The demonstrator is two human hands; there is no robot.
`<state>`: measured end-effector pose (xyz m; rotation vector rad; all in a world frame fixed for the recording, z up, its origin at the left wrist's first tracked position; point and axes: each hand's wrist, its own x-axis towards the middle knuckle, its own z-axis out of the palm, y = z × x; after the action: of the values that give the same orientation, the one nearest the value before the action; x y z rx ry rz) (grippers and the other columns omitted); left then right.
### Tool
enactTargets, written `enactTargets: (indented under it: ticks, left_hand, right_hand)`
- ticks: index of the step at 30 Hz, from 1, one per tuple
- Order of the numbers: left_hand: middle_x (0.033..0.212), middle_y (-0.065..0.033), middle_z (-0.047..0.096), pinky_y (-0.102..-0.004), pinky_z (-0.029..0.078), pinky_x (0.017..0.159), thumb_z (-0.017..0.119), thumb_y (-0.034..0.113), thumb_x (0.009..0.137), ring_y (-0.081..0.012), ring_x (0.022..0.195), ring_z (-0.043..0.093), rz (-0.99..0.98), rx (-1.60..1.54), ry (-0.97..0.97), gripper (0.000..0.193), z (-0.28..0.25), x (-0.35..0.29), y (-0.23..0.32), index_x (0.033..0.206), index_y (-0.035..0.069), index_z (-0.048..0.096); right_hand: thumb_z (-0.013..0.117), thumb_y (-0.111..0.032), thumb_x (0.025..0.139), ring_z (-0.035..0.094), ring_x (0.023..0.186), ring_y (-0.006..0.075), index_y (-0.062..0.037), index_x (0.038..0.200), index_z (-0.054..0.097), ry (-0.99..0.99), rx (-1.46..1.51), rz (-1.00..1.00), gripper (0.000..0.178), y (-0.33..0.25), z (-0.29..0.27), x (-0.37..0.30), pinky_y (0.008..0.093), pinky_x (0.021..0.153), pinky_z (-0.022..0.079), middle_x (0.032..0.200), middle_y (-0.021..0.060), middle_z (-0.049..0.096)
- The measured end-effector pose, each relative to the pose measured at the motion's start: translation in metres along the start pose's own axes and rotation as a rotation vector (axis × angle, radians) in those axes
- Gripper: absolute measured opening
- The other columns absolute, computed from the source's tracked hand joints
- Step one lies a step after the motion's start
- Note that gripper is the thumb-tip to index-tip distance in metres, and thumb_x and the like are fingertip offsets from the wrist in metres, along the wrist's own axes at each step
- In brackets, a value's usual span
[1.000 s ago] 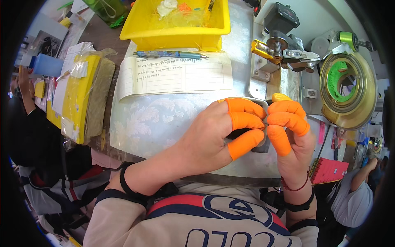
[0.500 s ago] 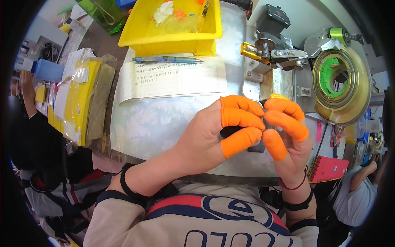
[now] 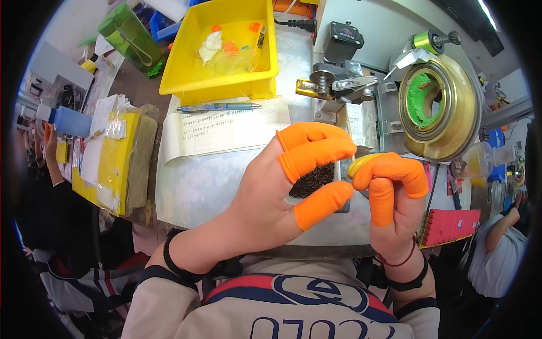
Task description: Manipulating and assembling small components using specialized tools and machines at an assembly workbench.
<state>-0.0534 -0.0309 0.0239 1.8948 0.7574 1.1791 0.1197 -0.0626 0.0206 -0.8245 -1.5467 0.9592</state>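
Orange finger cots cover several fingertips on both hands. My left hand (image 3: 268, 181) is open, its thumb spread from the orange-covered fingers, with nothing seen between the tips. Below that gap is a pale-rimmed container of fine dark, wire-like bits (image 3: 315, 182), partly covered by the hand. Just to the right, my right hand (image 3: 395, 195) is closed, thumb pressed against curled fingers. A yellow piece (image 3: 357, 165) shows at its fingertips; whether it is another finger cot or a held thing I cannot tell. Anything small inside the pinch is hidden.
Beyond my left hand lie a written notebook (image 3: 226, 133) and a pen (image 3: 220, 106). A yellow bin (image 3: 220, 87) stands behind them. Farther right are a metal clamp fixture (image 3: 339, 85) and a large tape roll (image 3: 409, 133). A red ridged block (image 3: 451, 227) lies near my right wrist.
My left thumb and fingers have spread apart, uncovering the dark bits. My right fingers have curled into a pinch. The bench's things sit farther left in the picture, as the view has shifted.
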Motion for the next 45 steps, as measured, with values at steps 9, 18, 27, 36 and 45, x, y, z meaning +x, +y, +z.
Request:
enactTargets:
  ticks: [9,18,27,36,45]
  left_hand:
    - [0.1,-0.0072,0.055,-0.0306,0.041,0.078,0.065,0.003,0.067,-0.0218,0.09,0.054,-0.001,0.007,-0.326,0.023,-0.009,0.018,0.031,0.09,0.009,0.061]
    - [0.098,-0.0112,0.051,-0.0364,0.036,0.083,0.064,0.0,0.064,-0.0247,0.09,0.051,0.256,0.303,-0.144,0.018,-0.02,0.059,0.052,0.078,0.008,0.059]
    - [0.102,-0.01,0.051,-0.0312,0.034,0.087,0.061,0.001,0.07,-0.0191,0.096,0.049,0.265,0.11,0.196,0.014,-0.012,0.087,0.007,0.083,0.003,0.058]
    - [0.098,-0.0114,0.055,-0.0271,0.042,0.076,0.062,0.0,0.068,-0.0188,0.087,0.052,0.269,0.085,0.179,0.014,-0.012,0.092,0.003,0.082,0.003,0.06]
    - [0.1,-0.0115,0.055,-0.0282,0.04,0.079,0.061,0.001,0.071,-0.0181,0.09,0.052,0.103,-0.262,0.04,0.014,-0.021,0.084,0.009,0.085,0.003,0.059]
  right_hand:
    - [0.065,-0.003,0.066,0.055,0.073,0.0252,-0.0061,0.098,0.055,-0.132,-0.607,-0.187,0.034,-0.039,-0.019,-0.002,0.031,0.061,0.046,0.082,0.0073,0.056]
    - [0.063,-0.014,0.074,0.045,0.105,0.0265,-0.0031,0.118,0.039,0.061,-0.331,-0.056,0.052,-0.029,-0.007,0.008,0.0373,0.088,0.035,0.115,0.0132,0.045]
    - [0.054,-0.018,0.085,0.042,0.105,0.0095,0.0017,0.126,0.031,0.461,0.64,0.42,0.051,0.011,0.004,0.066,0.0225,0.089,0.032,0.121,0.0059,0.041]
    - [0.049,-0.012,0.088,0.047,0.094,0.0095,-0.0019,0.106,0.052,0.641,0.537,0.212,0.021,0.019,0.02,0.049,0.0242,0.083,0.037,0.104,0.0038,0.053]
    - [0.052,-0.006,0.084,0.054,0.067,0.0155,-0.003,0.097,0.055,0.425,0.054,-0.037,0.014,0.012,0.007,0.038,0.0275,0.061,0.044,0.077,0.0043,0.056]
